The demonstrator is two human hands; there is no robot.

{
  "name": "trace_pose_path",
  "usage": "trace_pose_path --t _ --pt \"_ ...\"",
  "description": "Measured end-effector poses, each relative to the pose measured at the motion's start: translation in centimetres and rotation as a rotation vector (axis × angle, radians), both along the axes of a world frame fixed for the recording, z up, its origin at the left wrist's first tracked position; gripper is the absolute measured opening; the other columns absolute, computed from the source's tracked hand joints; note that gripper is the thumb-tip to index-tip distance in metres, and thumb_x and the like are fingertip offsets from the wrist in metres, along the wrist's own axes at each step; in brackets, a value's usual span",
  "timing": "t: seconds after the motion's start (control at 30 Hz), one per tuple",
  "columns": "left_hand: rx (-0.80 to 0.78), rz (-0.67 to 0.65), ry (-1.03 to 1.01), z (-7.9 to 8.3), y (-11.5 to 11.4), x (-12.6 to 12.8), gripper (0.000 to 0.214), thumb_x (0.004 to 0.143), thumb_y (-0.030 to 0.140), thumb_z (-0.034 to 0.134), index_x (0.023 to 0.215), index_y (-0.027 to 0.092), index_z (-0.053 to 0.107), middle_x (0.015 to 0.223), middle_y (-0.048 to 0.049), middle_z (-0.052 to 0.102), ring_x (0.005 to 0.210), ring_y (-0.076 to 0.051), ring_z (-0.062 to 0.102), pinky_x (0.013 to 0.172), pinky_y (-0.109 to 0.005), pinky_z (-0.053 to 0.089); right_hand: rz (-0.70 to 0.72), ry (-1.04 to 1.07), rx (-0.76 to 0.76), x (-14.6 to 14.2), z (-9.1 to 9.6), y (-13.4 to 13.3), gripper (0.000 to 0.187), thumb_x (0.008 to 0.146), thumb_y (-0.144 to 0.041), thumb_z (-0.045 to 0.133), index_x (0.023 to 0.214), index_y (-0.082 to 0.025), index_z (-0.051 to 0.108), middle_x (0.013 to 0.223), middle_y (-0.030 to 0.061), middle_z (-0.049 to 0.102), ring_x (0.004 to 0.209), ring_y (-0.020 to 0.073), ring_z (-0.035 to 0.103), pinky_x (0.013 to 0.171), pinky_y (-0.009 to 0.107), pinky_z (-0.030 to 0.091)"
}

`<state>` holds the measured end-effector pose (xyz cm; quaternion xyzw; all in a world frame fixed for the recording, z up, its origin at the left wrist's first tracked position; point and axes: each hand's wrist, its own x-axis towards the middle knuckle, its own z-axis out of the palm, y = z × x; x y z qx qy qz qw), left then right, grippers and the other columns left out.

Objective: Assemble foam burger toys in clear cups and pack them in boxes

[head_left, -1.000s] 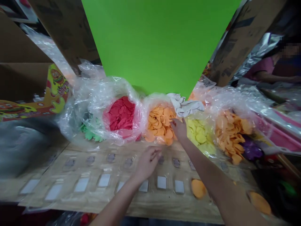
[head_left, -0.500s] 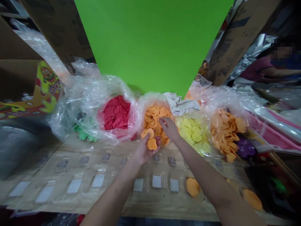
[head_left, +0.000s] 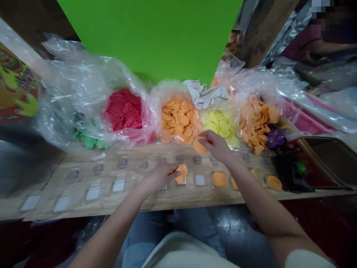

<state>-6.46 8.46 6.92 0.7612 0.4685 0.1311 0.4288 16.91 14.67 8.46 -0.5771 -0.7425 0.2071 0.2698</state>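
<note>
Along the table's (head_left: 212, 195) far side we have open plastic bags (head_left: 83, 74) of discs (head_left: 178, 121), with blister packs (head_left: 118, 185) lying nearer us.

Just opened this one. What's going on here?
A person is working with both hands at a wooden board. The right hand holds an orange disc just in front of an open plastic bag of orange discs. The left hand has its fingertips at a second orange disc, which lies on a row of clear plastic blisters. Bags of red and yellow discs sit alongside, and a co-worker's arm shows upper right.
</note>
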Motion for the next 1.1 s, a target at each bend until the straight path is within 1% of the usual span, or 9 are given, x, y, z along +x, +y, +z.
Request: trace_pose_path --t 0.17,0.43,0.6,0.7,0.77,0.83,0.93,1.03,1.1 --pt "0.099 -0.016 0.206 -1.7 -0.3 2.5 0.007 0.072 0.019 0.057 0.075 0.02 0.063 0.071 -0.0055 0.063 0.067 -0.021 0.058 0.062 -0.026 0.037 0.281 -0.108 -0.267 2.1 -2.9 -8.0 0.015 0.082 -0.025 0.052 0.092 -0.022 0.062 0.082 0.001 0.064 0.075 0.0154 0.057 0.066 0.025 0.042" --pt "0.225 0.106 0.323 -2.3 -3.0 3.0 0.02 0.081 0.016 0.044 0.092 0.02 0.059 0.099 -0.0116 0.057 0.086 -0.025 0.056 0.075 -0.036 0.039 0.19 -0.38 0.086 0.8 -5.4 -11.0 0.026 0.083 -0.023 0.054 0.108 -0.021 0.059 0.109 0.0097 0.057 0.103 0.0245 0.048 0.088 0.041 0.04" --pt "0.188 0.118 0.133 -1.1 -3.3 2.1 0.026 0.079 0.014 0.044 0.094 0.022 0.064 0.102 -0.0086 0.055 0.094 -0.023 0.054 0.084 -0.035 0.04 0.146 -0.204 0.096 0.7 -4.3 -11.8 0.021 0.086 -0.026 0.048 0.101 -0.022 0.062 0.106 0.0081 0.059 0.107 0.0253 0.046 0.093 0.045 0.037" --pt "-0.044 0.334 -0.298 -0.4 -3.6 1.0 0.037 0.081 0.021 0.045 0.117 0.021 0.054 0.104 -0.0078 0.057 0.097 -0.02 0.054 0.086 -0.034 0.041 0.01 0.207 -0.122 -2.1 -3.6 -11.3 0.032 0.085 -0.036 0.049 0.113 -0.021 0.055 0.104 0.0084 0.059 0.095 0.0214 0.053 0.079 0.037 0.047" --pt "-0.268 0.56 -0.623 -0.5 -4.3 0.3 0.04 0.081 0.028 0.05 0.12 0.018 0.051 0.099 -0.0079 0.061 0.09 -0.019 0.057 0.08 -0.032 0.044 0.021 0.507 -0.384 -5.2 -3.5 -10.9 0.039 0.082 -0.044 0.05 0.114 -0.022 0.053 0.1 0.0069 0.06 0.084 0.0184 0.057 0.062 0.029 0.05" --pt "-0.332 0.805 -0.78 -0.9 -5.2 -0.2 0.041 0.075 0.033 0.059 0.112 0.014 0.055 0.095 -0.0075 0.062 0.082 -0.016 0.059 0.074 -0.028 0.045 0.099 0.714 -0.602 -8.5 -3.8 -10.7 0.04 0.077 -0.048 0.054 0.107 -0.021 0.055 0.09 0.0038 0.061 0.073 0.0156 0.058 0.051 0.024 0.047" --pt "-0.275 1.018 -0.819 -1.9 -6.4 -1.3 0.038 0.071 0.035 0.065 0.101 0.013 0.06 0.089 -0.0064 0.064 0.076 -0.014 0.059 0.069 -0.025 0.046 0.148 0.839 -0.723 -11.9 -4.5 -10.4 0.032 0.072 -0.047 0.059 0.09 -0.02 0.057 0.075 0.0 0.059 0.064 0.0125 0.055 0.048 0.022 0.043" --pt "-0.21 1.007 -0.71 -2.7 -7.0 -3.6 0.041 0.072 0.035 0.063 0.108 0.015 0.057 0.102 -0.0089 0.062 0.079 -0.016 0.06 0.067 -0.028 0.049 0.082 0.782 -0.757 -12.6 -5.0 -9.5 0.03 0.076 -0.045 0.052 0.089 -0.019 0.057 0.061 -0.0029 0.055 0.051 0.0106 0.049 0.045 0.022 0.038" --pt "0.015 1.016 -0.499 -3.1 -7.4 -5.4 0.041 0.074 0.031 0.062 0.112 0.017 0.054 0.113 -0.0103 0.057 0.084 -0.017 0.06 0.07 -0.03 0.05 0.057 0.646 -0.654 -12.4 -5.2 -8.8 0.031 0.078 -0.039 0.05 0.102 -0.018 0.054 0.058 -0.0046 0.053 0.05 0.0109 0.048 0.047 0.023 0.038"
